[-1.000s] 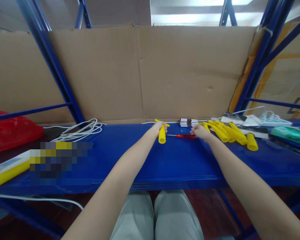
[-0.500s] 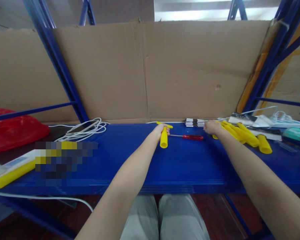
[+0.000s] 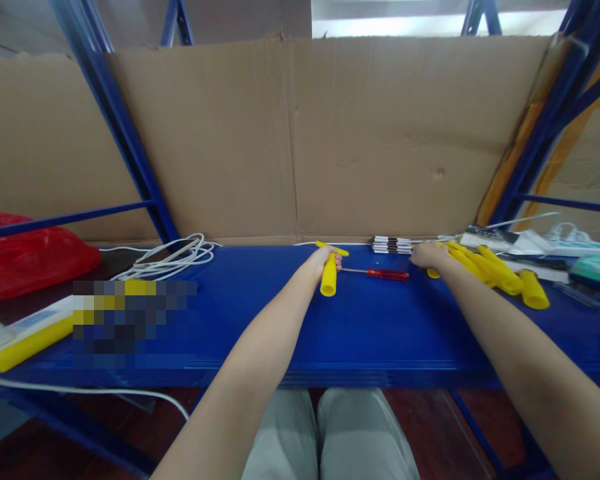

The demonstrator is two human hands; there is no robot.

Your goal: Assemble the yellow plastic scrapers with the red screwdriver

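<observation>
My left hand (image 3: 327,259) is closed around a yellow hollow plastic handle (image 3: 329,279) with a flat crosspiece at its top; the handle's open round end faces me. Just to the right lies a screwdriver (image 3: 387,274) with a red handle, its thin shaft pointing toward my left hand. My right hand (image 3: 429,255) is curled at the near end of a pile of yellow handles (image 3: 500,272), beside a stack of white pieces with black bands (image 3: 391,245). Whatever its fingers grip is hidden from me.
Both hands are over a blue shelf (image 3: 260,320) backed by a cardboard sheet (image 3: 220,140). At left are a coiled white cable (image 3: 190,253) and a red plastic bag (image 3: 30,260). Papers and a power strip (image 3: 587,245) lie at the far right. Blue posts (image 3: 125,133) frame both sides.
The whole view has shifted very slightly. Both hands keep nearly the same places, and the left still grips the yellow handle.
</observation>
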